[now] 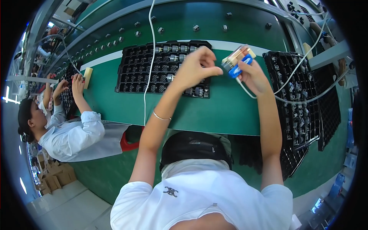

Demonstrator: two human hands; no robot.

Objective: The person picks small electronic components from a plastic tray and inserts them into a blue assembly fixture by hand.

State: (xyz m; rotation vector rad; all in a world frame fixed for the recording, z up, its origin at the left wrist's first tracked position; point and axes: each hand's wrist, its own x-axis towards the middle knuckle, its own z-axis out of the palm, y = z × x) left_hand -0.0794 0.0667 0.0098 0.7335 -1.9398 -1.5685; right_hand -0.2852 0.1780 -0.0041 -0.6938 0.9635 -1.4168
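Note:
My right hand (254, 78) grips a small handheld device (238, 61) with a blue body, cream blocks and a clear cover. A white cable runs down from its lower end. Just left of the device hovers my left hand (195, 69), slightly blurred, its thumb stretched out apart from the curled fingers and no object visible in it. That hand is above the right part of a black compartment tray (119, 82). Small silvery cylindrical parts (173, 58) sit in some of the tray's pockets; others are hidden behind my left hand and forearm.
Another black tray (285, 82), full of small parts, lies at the right. Beyond the green table, small parts stand in rows on a green belt (180, 28). A white cable (150, 57) hangs across the tray. A co-worker (73, 132) works at the left beside a cream block (87, 78).

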